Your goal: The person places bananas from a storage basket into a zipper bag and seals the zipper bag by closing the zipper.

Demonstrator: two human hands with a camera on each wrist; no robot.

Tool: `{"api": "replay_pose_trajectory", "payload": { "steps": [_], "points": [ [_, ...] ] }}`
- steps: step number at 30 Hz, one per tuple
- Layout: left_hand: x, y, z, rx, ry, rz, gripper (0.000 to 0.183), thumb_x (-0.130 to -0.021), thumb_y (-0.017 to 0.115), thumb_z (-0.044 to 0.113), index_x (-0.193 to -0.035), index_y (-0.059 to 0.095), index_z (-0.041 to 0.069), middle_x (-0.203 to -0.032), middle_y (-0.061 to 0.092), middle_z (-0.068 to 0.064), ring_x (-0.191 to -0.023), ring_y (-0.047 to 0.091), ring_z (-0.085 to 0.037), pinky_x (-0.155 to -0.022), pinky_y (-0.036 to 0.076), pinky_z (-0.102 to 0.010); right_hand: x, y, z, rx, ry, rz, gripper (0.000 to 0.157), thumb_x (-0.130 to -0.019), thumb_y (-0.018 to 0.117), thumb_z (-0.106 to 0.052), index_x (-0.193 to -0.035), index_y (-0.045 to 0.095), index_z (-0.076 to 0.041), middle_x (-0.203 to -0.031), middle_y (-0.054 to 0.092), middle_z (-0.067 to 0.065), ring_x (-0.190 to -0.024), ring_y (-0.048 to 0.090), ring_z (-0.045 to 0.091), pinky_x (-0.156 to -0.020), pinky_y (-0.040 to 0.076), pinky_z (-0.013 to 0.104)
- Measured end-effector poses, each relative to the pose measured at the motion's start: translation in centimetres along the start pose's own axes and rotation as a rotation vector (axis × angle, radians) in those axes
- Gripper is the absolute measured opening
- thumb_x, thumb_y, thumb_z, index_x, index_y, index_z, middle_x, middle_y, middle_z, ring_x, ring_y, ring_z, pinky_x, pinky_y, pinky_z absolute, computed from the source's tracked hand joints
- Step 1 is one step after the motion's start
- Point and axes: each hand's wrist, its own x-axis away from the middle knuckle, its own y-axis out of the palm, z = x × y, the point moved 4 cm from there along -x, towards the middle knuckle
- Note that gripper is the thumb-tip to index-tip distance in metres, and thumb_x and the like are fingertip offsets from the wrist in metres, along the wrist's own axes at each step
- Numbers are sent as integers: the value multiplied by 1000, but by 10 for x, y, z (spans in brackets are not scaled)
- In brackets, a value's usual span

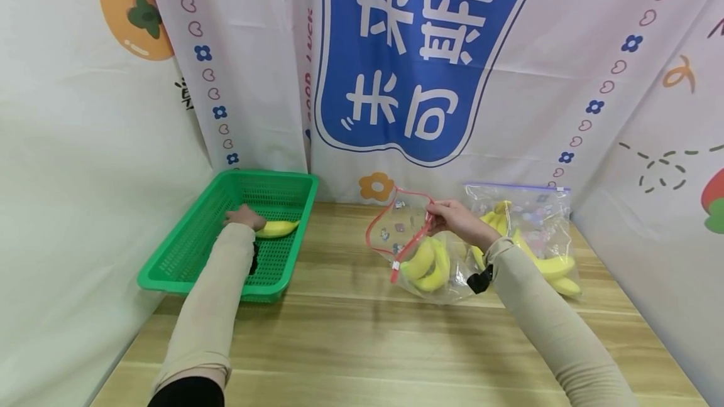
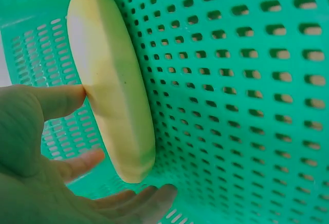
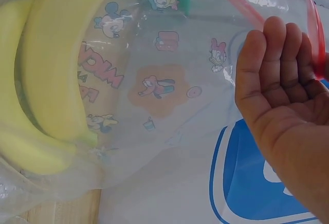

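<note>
Inside the green basket [image 1: 305, 231], my left hand [image 1: 246, 217] is at a single banana [image 1: 277, 228]. The left wrist view shows the thumb against or just beside that banana's flank, with the other fingers spread out near its lower end. My right hand [image 1: 460, 223] grips the red-edged rim of a clear zip bag [image 1: 390, 231] and holds its mouth open. Bananas [image 1: 435, 265] lie in the bottom of this bag. From the right wrist view, the curled fingers are at the red strip, and cartoon prints show on the plastic.
Right of the held bag, a second clear bag with a purple zip [image 1: 543, 218] has several bananas [image 1: 557, 265] in it. Both bags and the basket are on a wooden table [image 1: 362, 344]. Printed curtains [image 1: 260, 80] hang behind and at both sides.
</note>
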Motion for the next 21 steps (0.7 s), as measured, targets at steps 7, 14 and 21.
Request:
{"api": "replay_pose_trajectory", "payload": {
  "steps": [7,14,21],
  "points": [
    [9,-2,-4,70,-4,-95,78,-89,36,35,-132,-7,-14,-130,8,-43,-119,13,-52,-95,25,-53,-1,1,-1,-3,9,4,37,-92,46,-24,-82,52,11,-70,58,12,-64,58,22,-70,49,40],
    [24,-4,5,45,13,-8,68,-92,36,30,-132,6,-15,-121,25,-42,-112,28,-50,-89,33,-51,0,1,-1,6,2,-1,38,-92,46,-24,-81,53,11,-69,58,12,-64,58,22,-70,49,40],
    [10,0,-5,134,-42,-52,74,-87,44,30,-129,4,-16,-117,28,-40,-106,35,-44,-82,39,-46,1,2,-1,9,5,-2,35,-92,46,-23,-79,53,8,-70,57,12,-64,58,23,-70,49,40]
  ]
}}
